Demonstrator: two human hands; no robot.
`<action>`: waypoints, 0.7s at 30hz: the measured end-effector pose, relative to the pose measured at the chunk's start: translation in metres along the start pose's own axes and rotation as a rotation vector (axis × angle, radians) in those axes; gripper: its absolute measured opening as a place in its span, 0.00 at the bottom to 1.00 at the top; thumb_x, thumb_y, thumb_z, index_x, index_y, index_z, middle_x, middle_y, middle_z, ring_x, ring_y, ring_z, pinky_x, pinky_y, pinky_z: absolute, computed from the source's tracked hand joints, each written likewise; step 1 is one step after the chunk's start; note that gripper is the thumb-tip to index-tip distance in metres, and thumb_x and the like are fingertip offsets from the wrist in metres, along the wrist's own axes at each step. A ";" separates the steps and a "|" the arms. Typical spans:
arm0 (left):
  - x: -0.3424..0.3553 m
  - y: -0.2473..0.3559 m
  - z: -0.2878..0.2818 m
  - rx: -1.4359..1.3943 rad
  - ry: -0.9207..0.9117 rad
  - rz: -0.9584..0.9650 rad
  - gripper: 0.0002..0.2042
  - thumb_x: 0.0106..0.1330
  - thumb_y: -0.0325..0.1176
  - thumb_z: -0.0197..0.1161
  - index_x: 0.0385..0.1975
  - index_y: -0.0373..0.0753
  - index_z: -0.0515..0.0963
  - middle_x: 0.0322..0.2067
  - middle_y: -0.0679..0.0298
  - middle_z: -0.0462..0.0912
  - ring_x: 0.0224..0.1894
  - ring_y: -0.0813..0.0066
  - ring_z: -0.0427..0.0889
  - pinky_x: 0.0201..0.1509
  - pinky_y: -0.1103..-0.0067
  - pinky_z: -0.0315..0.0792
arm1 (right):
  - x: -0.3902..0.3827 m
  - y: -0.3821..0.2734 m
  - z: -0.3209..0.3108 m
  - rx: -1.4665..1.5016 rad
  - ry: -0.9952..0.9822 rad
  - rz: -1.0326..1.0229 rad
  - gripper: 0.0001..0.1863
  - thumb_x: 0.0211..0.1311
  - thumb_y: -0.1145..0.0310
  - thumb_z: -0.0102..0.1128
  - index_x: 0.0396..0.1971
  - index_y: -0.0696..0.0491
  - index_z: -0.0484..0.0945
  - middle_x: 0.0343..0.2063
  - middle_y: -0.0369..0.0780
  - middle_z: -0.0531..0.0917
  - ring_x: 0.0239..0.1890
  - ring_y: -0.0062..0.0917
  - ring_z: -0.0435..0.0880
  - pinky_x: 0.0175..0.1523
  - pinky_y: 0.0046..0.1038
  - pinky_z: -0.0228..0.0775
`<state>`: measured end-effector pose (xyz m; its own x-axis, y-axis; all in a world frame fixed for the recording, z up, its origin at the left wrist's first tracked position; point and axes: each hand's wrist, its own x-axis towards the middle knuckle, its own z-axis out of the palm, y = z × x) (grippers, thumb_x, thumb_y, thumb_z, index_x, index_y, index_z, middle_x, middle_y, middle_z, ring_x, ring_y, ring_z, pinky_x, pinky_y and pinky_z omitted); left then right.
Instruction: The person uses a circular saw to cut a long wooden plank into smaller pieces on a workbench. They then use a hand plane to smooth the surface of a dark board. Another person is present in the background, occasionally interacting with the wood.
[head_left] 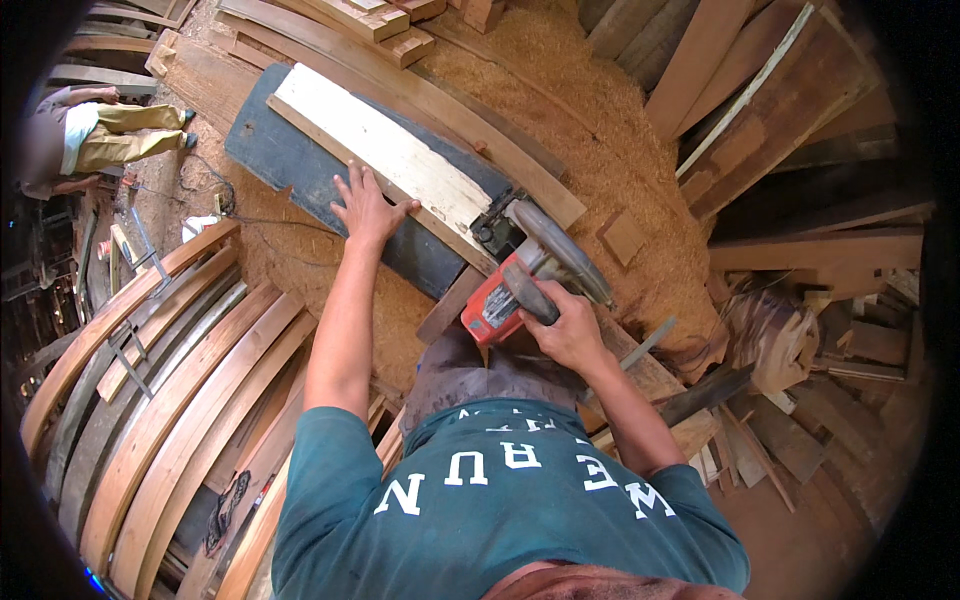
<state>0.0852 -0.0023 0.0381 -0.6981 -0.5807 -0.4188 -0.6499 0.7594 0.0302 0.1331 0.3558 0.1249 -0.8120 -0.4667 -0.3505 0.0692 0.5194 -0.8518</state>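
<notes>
A pale, whitish board [375, 140] with a brown near edge lies slantwise on a dark flat panel [258, 140]. My left hand [368, 205] rests against the board's near edge, its fingers spread and the fingertips on the wood. At the board's right end sits a red and black circular saw [492, 303] with a grey round guard. My right hand [568, 328] is wrapped around its black handle. The saw's front base touches the board's end; where the blade meets the wood is hidden.
Sawdust [560, 100] covers the ground. Curved timbers [180, 420] are stacked at the left, and large planks [770, 130] lean at the right. A small wood block [622, 238] lies beyond the saw. Another person [115, 135] stands at the far left. A cable [270, 222] trails beside the panel.
</notes>
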 end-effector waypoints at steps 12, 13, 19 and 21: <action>0.000 0.002 -0.011 -0.063 -0.059 -0.022 0.64 0.46 0.63 0.82 0.80 0.40 0.52 0.82 0.63 0.46 0.81 0.51 0.51 0.76 0.34 0.49 | 0.021 -0.010 -0.007 0.087 -0.123 0.023 0.21 0.61 0.69 0.73 0.54 0.55 0.81 0.42 0.48 0.88 0.47 0.38 0.88 0.56 0.34 0.76; -0.001 0.001 -0.010 -0.063 -0.057 -0.026 0.64 0.46 0.63 0.82 0.80 0.40 0.52 0.82 0.63 0.46 0.81 0.51 0.52 0.76 0.33 0.49 | 0.022 -0.011 -0.008 0.065 -0.152 0.046 0.21 0.61 0.70 0.72 0.54 0.55 0.81 0.42 0.48 0.87 0.46 0.38 0.87 0.56 0.34 0.75; 0.001 -0.002 -0.007 -0.081 -0.043 -0.029 0.64 0.45 0.61 0.83 0.80 0.41 0.52 0.82 0.63 0.47 0.82 0.52 0.51 0.76 0.33 0.49 | 0.035 -0.021 -0.014 -0.007 -0.228 0.043 0.22 0.59 0.71 0.69 0.55 0.56 0.80 0.45 0.53 0.87 0.51 0.50 0.86 0.55 0.39 0.77; -0.002 0.000 -0.010 -0.096 -0.046 -0.027 0.63 0.45 0.60 0.83 0.79 0.41 0.53 0.82 0.62 0.47 0.82 0.53 0.51 0.76 0.33 0.50 | 0.038 -0.021 -0.011 0.014 -0.218 0.033 0.22 0.59 0.72 0.68 0.55 0.55 0.80 0.45 0.54 0.87 0.51 0.50 0.86 0.55 0.39 0.77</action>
<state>0.0837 -0.0039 0.0479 -0.6670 -0.5851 -0.4614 -0.6955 0.7110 0.1038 0.0947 0.3349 0.1334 -0.6645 -0.5946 -0.4528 0.1027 0.5274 -0.8434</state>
